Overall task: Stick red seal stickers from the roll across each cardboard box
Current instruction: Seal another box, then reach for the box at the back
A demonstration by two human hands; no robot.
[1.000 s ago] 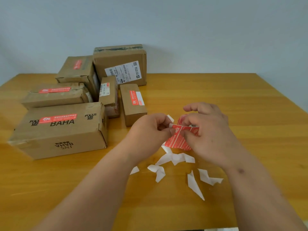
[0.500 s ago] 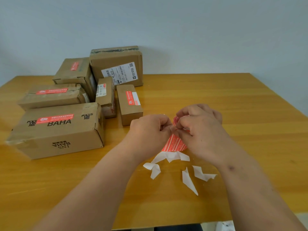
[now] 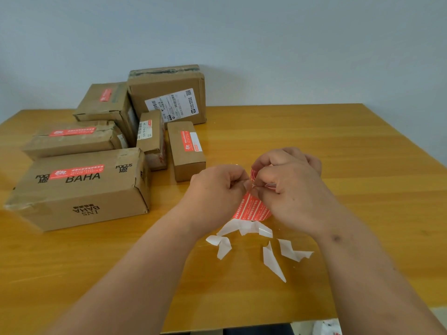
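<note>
Both hands are meeting above the wooden table [image 3: 338, 146]: my left hand [image 3: 215, 187] is pinching an edge on the red sticker roll [image 3: 252, 206], and my right hand [image 3: 290, 187] is curling closed around that roll, whose loose red strip is hanging down between them. Cardboard boxes [image 3: 82, 189] are sitting off to the left, several already bearing red seals, while white backing scraps [image 3: 244, 228] are lying just below the roll

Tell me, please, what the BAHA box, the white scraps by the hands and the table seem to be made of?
BAHA box: brown cardboard, matte, with creased, scuffed edges and printed lettering.
White scraps: thin, slightly glossy paper that curls and folds, probably sticker backing.
Table: wood or wood-look laminate, orange-brown with a visible grain and a soft sheen; which of the two cannot be told.
</note>
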